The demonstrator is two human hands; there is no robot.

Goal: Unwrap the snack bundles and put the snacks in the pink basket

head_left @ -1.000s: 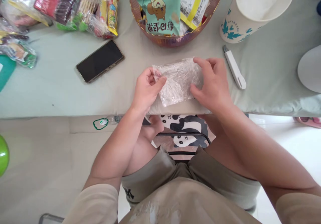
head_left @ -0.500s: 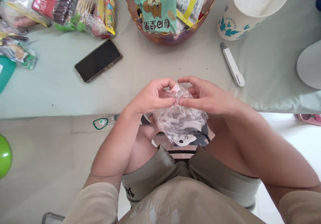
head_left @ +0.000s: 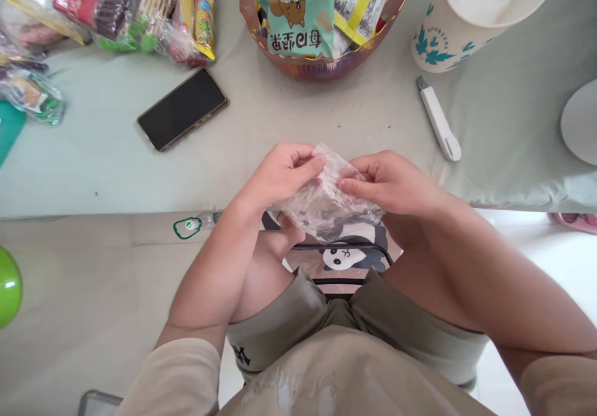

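Table [head_left: 303, 117]: phone [head_left: 183, 109], basket [head_left: 321, 61], cup [head_left: 471, 24], cutter [head_left: 439, 119].

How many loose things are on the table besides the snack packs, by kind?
Phone: 1
Utility knife: 1
Snack basket: 1
Paper cup: 1
Total: 4
The clear wrapper is off the table, in the left hand and right hand.
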